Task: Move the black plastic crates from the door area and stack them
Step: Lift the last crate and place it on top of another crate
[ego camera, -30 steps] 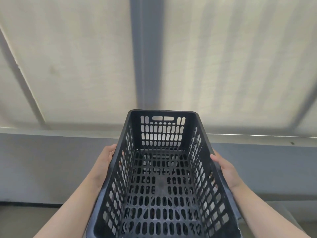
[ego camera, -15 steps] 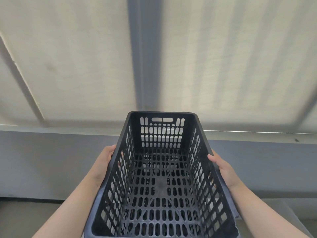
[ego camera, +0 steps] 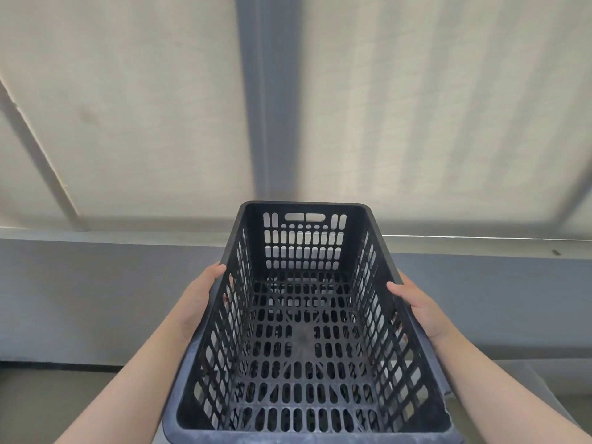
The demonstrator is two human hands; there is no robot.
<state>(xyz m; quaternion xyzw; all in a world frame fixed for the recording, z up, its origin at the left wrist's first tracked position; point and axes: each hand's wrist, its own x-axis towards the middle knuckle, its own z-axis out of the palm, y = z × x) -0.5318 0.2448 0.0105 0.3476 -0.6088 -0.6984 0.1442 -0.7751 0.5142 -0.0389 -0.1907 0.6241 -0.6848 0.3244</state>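
Note:
One black plastic crate [ego camera: 304, 341] with slotted walls and floor fills the lower middle of the head view, open side up and empty. I hold it in the air by its two long sides. My left hand [ego camera: 200, 302] grips the left rim, fingers wrapped over the edge. My right hand [ego camera: 419, 310] clasps the right rim the same way. The crate's near end runs out of the frame at the bottom. No other crate shows.
Ahead stands a grey low wall [ego camera: 96, 299] with a ledge, and above it pale translucent panels [ego camera: 128, 107] split by a grey post [ego camera: 269, 97]. A strip of floor [ego camera: 57, 398] lies at the lower left. A grey surface [ego camera: 519, 379] sits at the lower right.
The crate has risen a little in the view and sits slightly closer to the wall. Both hands keep the same grip on its sides.

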